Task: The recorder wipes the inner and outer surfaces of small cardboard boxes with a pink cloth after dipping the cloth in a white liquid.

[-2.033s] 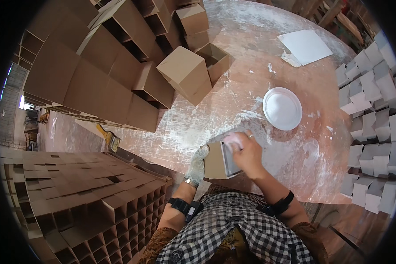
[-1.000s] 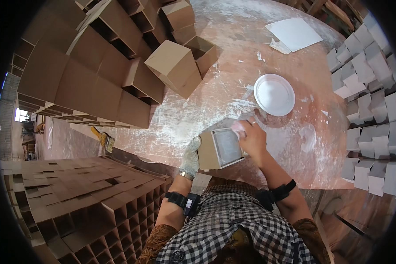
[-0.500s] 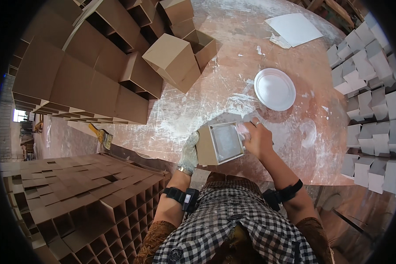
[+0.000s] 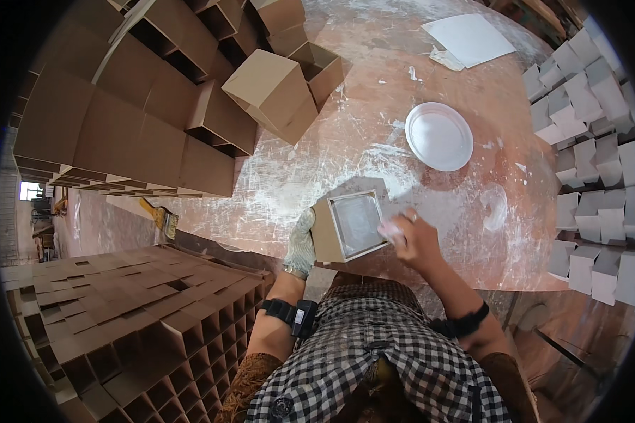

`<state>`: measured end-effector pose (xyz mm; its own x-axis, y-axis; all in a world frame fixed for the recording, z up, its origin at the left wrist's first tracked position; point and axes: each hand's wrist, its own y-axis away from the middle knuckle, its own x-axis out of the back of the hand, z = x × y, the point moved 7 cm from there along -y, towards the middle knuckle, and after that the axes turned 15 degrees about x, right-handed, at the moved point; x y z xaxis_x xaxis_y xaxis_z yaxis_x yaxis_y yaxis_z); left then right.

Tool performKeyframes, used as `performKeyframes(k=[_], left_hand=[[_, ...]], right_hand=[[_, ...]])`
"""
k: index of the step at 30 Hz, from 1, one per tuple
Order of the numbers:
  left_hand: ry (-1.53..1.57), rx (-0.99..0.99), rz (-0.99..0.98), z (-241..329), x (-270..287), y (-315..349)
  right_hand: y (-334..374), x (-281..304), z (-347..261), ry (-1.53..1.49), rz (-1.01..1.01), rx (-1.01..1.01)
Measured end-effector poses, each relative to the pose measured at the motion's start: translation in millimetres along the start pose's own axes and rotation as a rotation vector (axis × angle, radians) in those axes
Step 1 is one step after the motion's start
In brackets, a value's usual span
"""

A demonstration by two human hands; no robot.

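My left hand [image 4: 300,243], in a pale knit glove, grips the brown side of a small square box [image 4: 327,233] and holds it tilted over the table's near edge. The box's whitish, light-rimmed square face is turned up and to the right. At its right rim, my bare right hand [image 4: 419,240] is closed on a small pinkish-white pad or wad [image 4: 390,228], partly hidden by the fingers; its exact kind does not show. Beyond that hand lies a shallow round white dish [image 4: 410,141].
Brown open boxes [image 4: 123,116] are stacked at the far left, with more [image 4: 152,310] below left. White-faced boxes [image 4: 591,204] line the right side. A yellow-handled brush [image 4: 164,220] rests by the left table edge. A white sheet [image 4: 476,41] lies at the back of the white-smeared table [image 4: 360,127].
My right hand has shifted slightly down along the box's right rim with the pinkish-white pad. The box is still in my left hand, turned a little.
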<state>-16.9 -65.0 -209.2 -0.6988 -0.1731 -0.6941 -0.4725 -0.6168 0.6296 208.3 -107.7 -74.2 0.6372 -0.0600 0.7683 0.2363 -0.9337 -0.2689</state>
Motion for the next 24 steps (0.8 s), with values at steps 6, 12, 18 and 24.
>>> performKeyframes(k=[6,12,18,24], left_hand=[[-0.012,-0.043,0.046,1.0,5.8,-1.0],[0.137,-0.073,-0.016,-11.5,-4.8,3.7],[0.173,-0.048,-0.044,-22.8,-2.2,7.6],[0.251,0.000,-0.044,-29.2,-9.8,14.2]], right_hand=[[31.1,-1.6,2.3,-0.327,-0.085,-0.050],[-0.2,20.6,14.4,-0.361,0.234,-0.055],[31.4,22.6,39.8,-0.477,-0.002,-0.304],[17.0,27.4,38.1,-0.467,0.111,-0.317]])
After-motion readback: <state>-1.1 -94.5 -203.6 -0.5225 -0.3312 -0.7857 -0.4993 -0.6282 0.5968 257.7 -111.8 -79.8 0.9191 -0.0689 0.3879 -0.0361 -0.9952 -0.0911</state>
